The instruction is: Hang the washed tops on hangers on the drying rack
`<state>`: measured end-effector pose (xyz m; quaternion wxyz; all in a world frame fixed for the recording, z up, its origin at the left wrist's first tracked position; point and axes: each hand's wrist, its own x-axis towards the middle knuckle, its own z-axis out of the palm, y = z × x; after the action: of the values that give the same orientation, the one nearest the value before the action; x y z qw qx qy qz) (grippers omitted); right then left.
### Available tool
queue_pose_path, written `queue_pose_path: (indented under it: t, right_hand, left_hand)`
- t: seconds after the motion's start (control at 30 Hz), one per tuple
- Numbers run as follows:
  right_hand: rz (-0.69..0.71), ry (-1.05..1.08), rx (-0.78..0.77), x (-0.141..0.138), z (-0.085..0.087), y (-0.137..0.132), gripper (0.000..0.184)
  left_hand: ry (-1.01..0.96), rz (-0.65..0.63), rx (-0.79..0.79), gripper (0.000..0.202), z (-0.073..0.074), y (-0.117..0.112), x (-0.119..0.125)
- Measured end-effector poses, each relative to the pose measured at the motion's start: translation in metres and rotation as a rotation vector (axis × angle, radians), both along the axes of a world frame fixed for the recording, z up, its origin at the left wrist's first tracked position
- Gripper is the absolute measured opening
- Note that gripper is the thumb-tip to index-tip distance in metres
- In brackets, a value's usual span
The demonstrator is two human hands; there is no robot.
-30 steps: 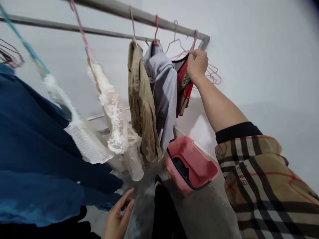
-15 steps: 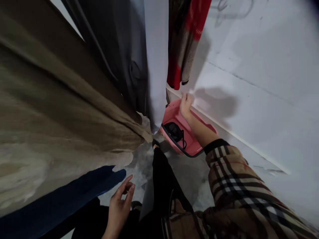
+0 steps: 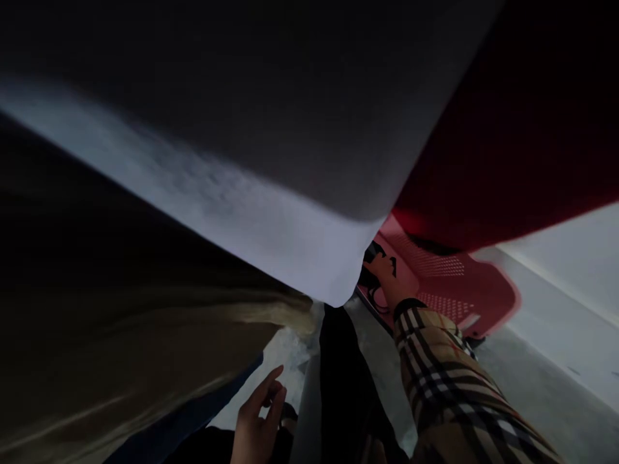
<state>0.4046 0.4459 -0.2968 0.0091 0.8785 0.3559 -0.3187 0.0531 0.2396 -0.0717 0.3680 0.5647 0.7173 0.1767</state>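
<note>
My right hand (image 3: 383,265) reaches into a pink plastic basket (image 3: 488,287) on the floor. Its fingers curl onto a small black bag with a thin strap (image 3: 368,274), partly hidden by the hand and by hanging cloth. The basket has perforated walls, and its far left side is covered from view. Low in the picture, my left hand (image 3: 261,412) hangs in the air over the floor, holding nothing, with forefinger and thumb apart and the other fingers bent.
Hanging clothes fill the upper view very close up: a grey-white garment (image 3: 290,232), a red one (image 3: 512,161) and a brown one (image 3: 159,361). Dark blue cloth (image 3: 193,412) hangs at lower left. A white wall (image 3: 575,258) stands to the right. My black-trousered leg (image 3: 343,374) is between the hands.
My right hand has gone from the basket's far rim down to the black bag inside. My view has moved lower and closer to the hanging clothes. The left hand keeps its pose.
</note>
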Motion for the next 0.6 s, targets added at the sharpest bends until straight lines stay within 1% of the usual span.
queue_pose_path:
  t: [0.07, 0.13, 0.33, 0.47, 0.6]
  right_hand:
    - [-0.03, -0.028, 0.021, -0.001, -0.012, 0.001, 0.077]
    - [-0.045, -0.068, 0.053, -0.003, -0.023, -0.001, 0.08]
    - [-0.027, -0.175, 0.139, -0.016, -0.045, -0.014, 0.077]
    - [0.0, -0.195, 0.148, -0.02, -0.052, -0.018, 0.076]
    - [0.043, -0.193, 0.142, -0.02, -0.051, -0.02, 0.073]
  left_hand:
    - [-0.011, 0.011, -0.031, 0.053, 0.002, -0.004, 0.002]
    - [-0.013, 0.026, -0.064, 0.052, 0.002, -0.007, 0.002]
    - [-0.016, 0.051, -0.141, 0.048, 0.0, -0.018, 0.001]
    - [-0.007, 0.071, -0.141, 0.047, -0.003, -0.019, 0.0]
    - [-0.011, 0.082, -0.184, 0.048, -0.006, -0.018, -0.004]
